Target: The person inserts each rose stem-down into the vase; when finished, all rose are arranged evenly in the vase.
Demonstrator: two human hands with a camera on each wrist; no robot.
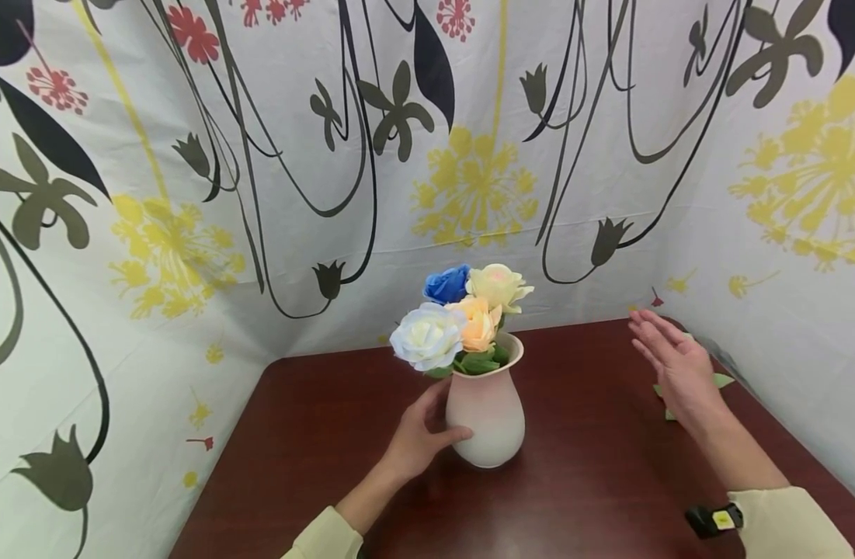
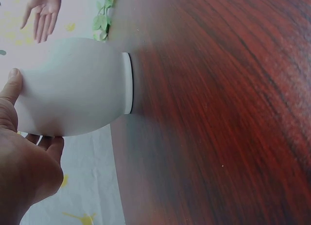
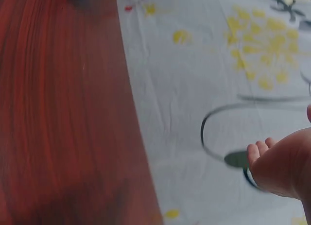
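A white vase with a flared rim stands upright on the table. My left hand holds its left side, thumb in front and fingers reaching behind; the left wrist view shows the thumb and fingertips against the vase. Out of the vase rise a pale blue-white rose, a peach rose, a blue rose and a cream rose, with green leaves at the rim. To the right, apart from the vase, my right hand hovers with straight fingers and holds nothing.
Beneath the right hand lies a stem with green leaves, partly hidden by it; the left wrist view shows the leafy stem too. The dark red wooden table meets a flower-patterned cloth at the back and sides.
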